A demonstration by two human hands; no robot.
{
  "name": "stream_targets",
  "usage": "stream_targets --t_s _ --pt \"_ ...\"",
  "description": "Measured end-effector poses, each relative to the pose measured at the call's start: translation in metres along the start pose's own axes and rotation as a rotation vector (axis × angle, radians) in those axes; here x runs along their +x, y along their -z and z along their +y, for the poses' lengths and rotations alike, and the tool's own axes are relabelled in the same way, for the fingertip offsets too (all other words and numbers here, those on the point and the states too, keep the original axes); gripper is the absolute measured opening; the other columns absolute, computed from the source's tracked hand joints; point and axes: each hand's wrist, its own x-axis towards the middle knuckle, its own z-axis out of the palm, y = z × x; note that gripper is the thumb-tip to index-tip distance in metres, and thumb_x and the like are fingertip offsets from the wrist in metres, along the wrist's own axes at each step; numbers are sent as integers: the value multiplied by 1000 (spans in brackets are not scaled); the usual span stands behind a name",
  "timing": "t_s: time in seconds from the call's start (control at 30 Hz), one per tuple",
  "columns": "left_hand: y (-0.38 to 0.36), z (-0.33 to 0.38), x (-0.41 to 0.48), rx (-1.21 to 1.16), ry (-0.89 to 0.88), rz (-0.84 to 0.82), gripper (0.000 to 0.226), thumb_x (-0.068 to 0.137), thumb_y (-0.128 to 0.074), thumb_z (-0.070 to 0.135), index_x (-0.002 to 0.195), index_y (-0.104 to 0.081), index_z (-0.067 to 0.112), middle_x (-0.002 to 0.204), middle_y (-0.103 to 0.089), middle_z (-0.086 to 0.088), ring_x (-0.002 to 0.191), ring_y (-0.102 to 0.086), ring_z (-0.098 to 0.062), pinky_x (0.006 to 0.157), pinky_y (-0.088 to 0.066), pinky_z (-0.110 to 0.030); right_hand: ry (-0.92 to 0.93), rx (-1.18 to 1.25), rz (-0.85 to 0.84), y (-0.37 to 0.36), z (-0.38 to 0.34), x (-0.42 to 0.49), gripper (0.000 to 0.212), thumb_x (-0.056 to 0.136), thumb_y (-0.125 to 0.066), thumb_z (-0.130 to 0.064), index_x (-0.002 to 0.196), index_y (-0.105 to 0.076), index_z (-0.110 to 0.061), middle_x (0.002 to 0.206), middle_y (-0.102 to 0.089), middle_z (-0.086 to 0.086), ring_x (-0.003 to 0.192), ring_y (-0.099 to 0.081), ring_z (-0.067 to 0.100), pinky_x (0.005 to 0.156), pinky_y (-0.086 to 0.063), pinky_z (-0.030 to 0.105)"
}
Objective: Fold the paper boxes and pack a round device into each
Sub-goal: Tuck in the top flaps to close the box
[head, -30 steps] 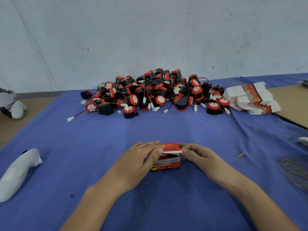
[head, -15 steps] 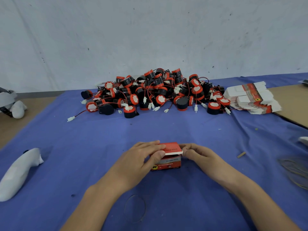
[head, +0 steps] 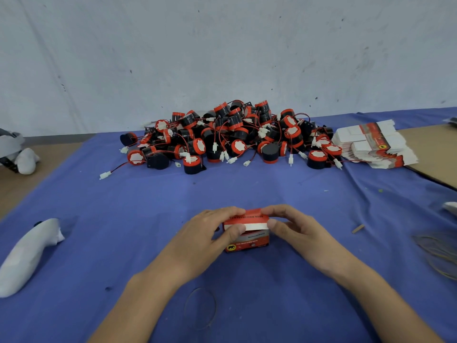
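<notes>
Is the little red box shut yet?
Not fully: on the red box, the white lid flap sits untucked, pinched by left hand and right hand.

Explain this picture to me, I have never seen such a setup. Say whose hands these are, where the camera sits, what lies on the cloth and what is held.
There is no machine here. A person works with bare hands, and the one picture comes from a camera worn on the head, looking forward and down.

The left hand and right hand grip a small red box from either side, with the thumbs on its white flap.

The box stands on a blue cloth. Farther back is a heap of round black-and-red devices with wires and white plugs. To the right of the heap lies a stack of flat unfolded boxes. A white bundle lies at the left, and a thin loop lies between the forearms.
</notes>
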Motion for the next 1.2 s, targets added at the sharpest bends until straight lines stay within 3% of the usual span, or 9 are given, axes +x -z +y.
stream_targets --t_s 0.2,0.3,0.4,0.57,0.67,0.8,0.9,1.0,1.2 --pt "1 0 2 -18 -22 46 43 92 -36 67 128 -51 49 115 -52 44 108 -52 13 86 -52 -21 41 -8 88 -8 5 3 18 87 -60 -46 104 -66 -47 125 -63 -25 113 -62 -4 88 -50 12" --pt "1 1 2 -42 -21 62 39 92 -38 64 127 -52 51 114 -56 40 105 -56 10 83 -53 -22 49 -75 109 -11 5 2 15 93 -57 -47 106 -64 -49 114 -68 -21 105 -67 2 86 -53 18" --pt "1 2 2 -86 -20 64 31 94 -43 58 124 -54 55 116 -57 41 106 -57 9 83 -53 -20 69 -232 160 -12 4 1 14 97 -56 -44 105 -62 -54 105 -67 -28 99 -64 -2 78 -48 9" --pt "0 1 -1 -129 -4 59 22 99 -52 46 119 -58 52 113 -60 38 101 -62 5 79 -51 -15 153 -416 206 -11 7 0 10 97 -62 -33 101 -69 -40 114 -63 -32 106 -57 -12 83 -40 4" --pt "0 0 -2 -145 15 55 16 98 -54 47 111 -57 55 115 -60 36 99 -62 5 76 -51 -14 180 -471 184 -8 8 -2 22 92 -58 -44 103 -73 -32 121 -63 -28 108 -58 -10 86 -43 7" --pt "-2 -4 -3 -178 40 51 18 95 -60 44 106 -61 59 134 -55 30 109 -61 3 82 -52 -17 191 -465 129 -5 8 -7 23 91 -56 -48 106 -70 -40 131 -54 -37 112 -59 -9 90 -48 13" --pt "-3 -7 -4 -168 42 44 18 94 -61 46 105 -62 59 137 -51 32 113 -60 -1 91 -54 -29 201 -552 103 -6 10 -9 22 89 -53 -59 107 -62 -48 139 -42 -45 113 -53 -15 88 -46 10" --pt "-4 -9 -6 -160 15 37 19 95 -58 48 106 -61 63 139 -48 35 125 -49 9 101 -49 -31 210 -588 90 -9 11 -9 17 93 -58 -53 106 -50 -60 135 -42 -47 114 -50 -15 86 -43 11" --pt "-5 -14 -11 -151 -53 39 37 87 -68 45 119 -59 62 140 -41 42 129 -41 17 108 -44 -29 254 -527 77 -10 9 -9 26 93 -57 -49 118 -55 -53 135 -47 -38 118 -56 -6 93 -52 25"
